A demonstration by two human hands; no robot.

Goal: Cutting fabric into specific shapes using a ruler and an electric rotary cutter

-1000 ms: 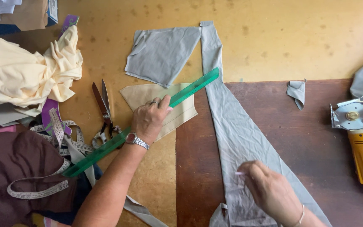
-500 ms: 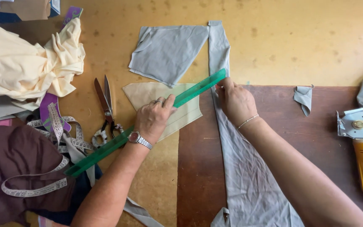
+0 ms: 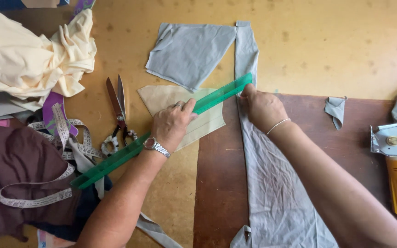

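L hand [image 3: 171, 125] presses green ruler [image 3: 161, 133]; R hand [image 3: 263, 108] on grey cloth [image 3: 272, 193].

Translucent green plastic ruler [image 3: 217, 95], matt grey cloth [image 3: 272, 183]

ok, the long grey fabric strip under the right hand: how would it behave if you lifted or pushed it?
Probably floppy: the long grey fabric strip lies flat and shows fine wrinkles, so it would likely drape rather than hold its shape. Likely light, as it looks thin. Pushed, it may bunch instead of sliding whole; the right hand rests on it beside the green ruler, perhaps to keep it still.
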